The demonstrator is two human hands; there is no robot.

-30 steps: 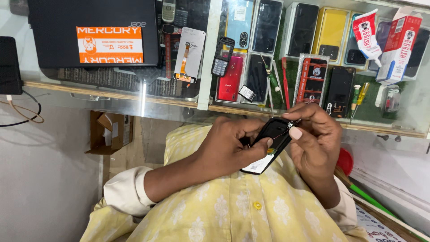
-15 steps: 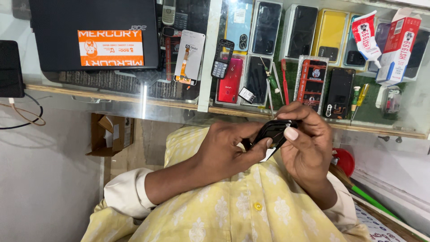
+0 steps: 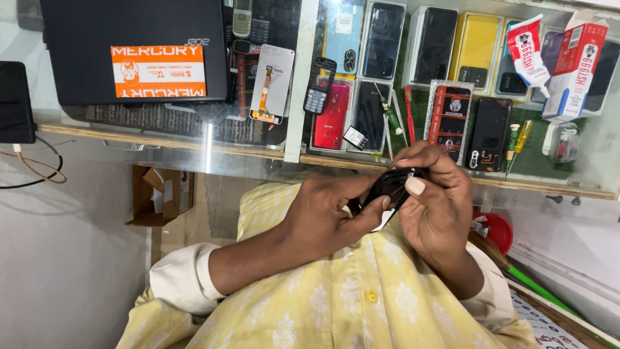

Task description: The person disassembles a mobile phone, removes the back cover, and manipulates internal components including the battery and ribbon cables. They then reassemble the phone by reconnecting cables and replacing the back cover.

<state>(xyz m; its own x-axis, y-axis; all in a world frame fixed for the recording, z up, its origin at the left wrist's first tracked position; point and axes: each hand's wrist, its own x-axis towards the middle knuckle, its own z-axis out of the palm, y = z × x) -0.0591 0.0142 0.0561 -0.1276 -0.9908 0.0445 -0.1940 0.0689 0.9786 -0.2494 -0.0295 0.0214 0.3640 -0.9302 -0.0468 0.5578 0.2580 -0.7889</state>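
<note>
Both my hands hold a small black phone [image 3: 386, 187] close in front of my yellow patterned shirt [image 3: 336, 304], just below the edge of the glass counter [image 3: 213, 145]. My left hand [image 3: 326, 216] grips the phone's left side from below, thumb along its edge. From the right, my right hand [image 3: 439, 207] curls over the top, with fingertips pressed on the upper edge and the thumb on its face. The fingers hide most of the phone.
Under the counter glass lie several phones and phone cases, a keypad handset [image 3: 320, 87] and screwdrivers [image 3: 391, 116]. A black laptop [image 3: 129, 52] with an orange sticker, a glue tube [image 3: 529, 52] and a red box [image 3: 578, 61] rest on top. A cardboard box [image 3: 161, 194] sits on the floor.
My hands have closed tighter around the phone and turned it more edge-on. Its white underside, visible a second ago, is now mostly covered.
</note>
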